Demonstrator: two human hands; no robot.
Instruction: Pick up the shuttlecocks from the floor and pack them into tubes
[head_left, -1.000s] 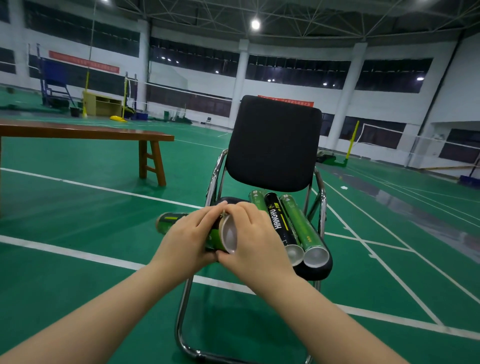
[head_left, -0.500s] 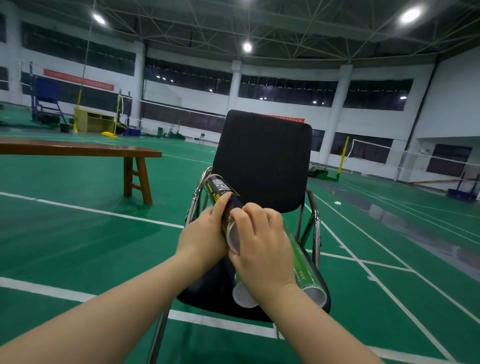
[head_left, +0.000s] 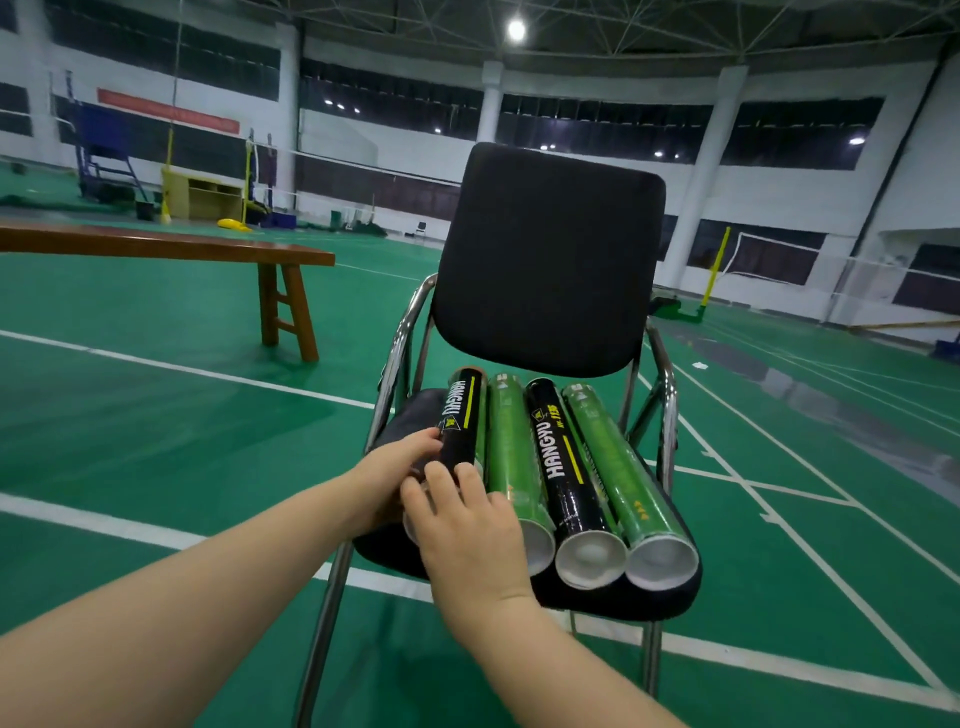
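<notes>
Four tubes (head_left: 563, 467) lie side by side on the chair seat (head_left: 675, 592), and we seem to be setting the leftmost black tube (head_left: 460, 421) down. Our left hand (head_left: 397, 470) pinches its side, our right hand (head_left: 467, 527) curls over its near end; next, we release gently so nothing rolls.

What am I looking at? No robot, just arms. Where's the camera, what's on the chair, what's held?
No machine here: a person works bare-handed. One wide-angle camera on their head looks forward and down, so both arms enter from the bottom. On the seat of the black chair four tubes lie side by side: leftmost black tube, inner green tube, second black tube, rightmost green tube. The left hand and the right hand both hold the near end of the leftmost black tube. A wooden bench stands behind on the left. No loose shuttlecocks show.
</notes>
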